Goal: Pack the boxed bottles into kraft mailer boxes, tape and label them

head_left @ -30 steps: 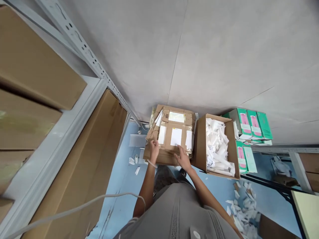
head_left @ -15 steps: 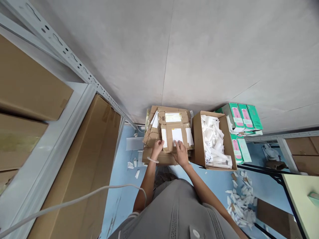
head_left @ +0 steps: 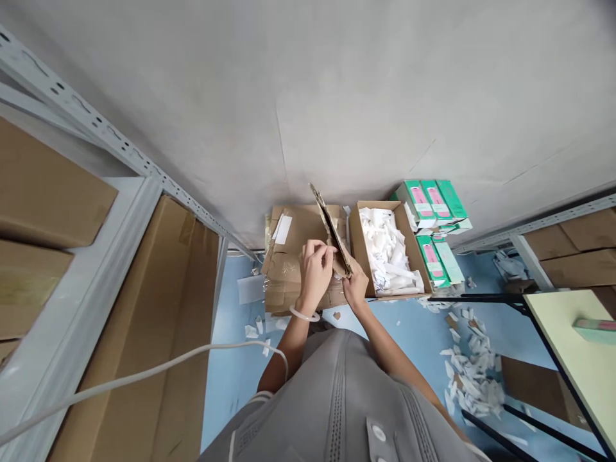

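Observation:
A flattened cardboard box [head_left: 332, 224] stands tilted nearly edge-on above a pile of flattened cardboard [head_left: 283, 282]. My right hand [head_left: 355, 282] grips its lower end from the right side. My left hand [head_left: 315, 269], with a pale bangle on the wrist, is closed, its fingertips pinching at the left face of the same box. What exactly lies between those fingertips is too small to make out. A white label [head_left: 282, 229] shows on the pile behind my left hand.
Right of the pile stands an open carton [head_left: 359, 247] full of white paper scraps. Green and pink boxes [head_left: 436, 202] are stacked beyond it. Shelving with large cartons [head_left: 139, 321] rises on the left. Paper scraps [head_left: 474, 378] litter the blue floor; a pale cable [head_left: 192, 353] crosses at left.
The flattened box lay flat on the pile under both hands; now it is lifted and turned on edge. My right hand has wrapped round its lower end, and my left has moved against its face.

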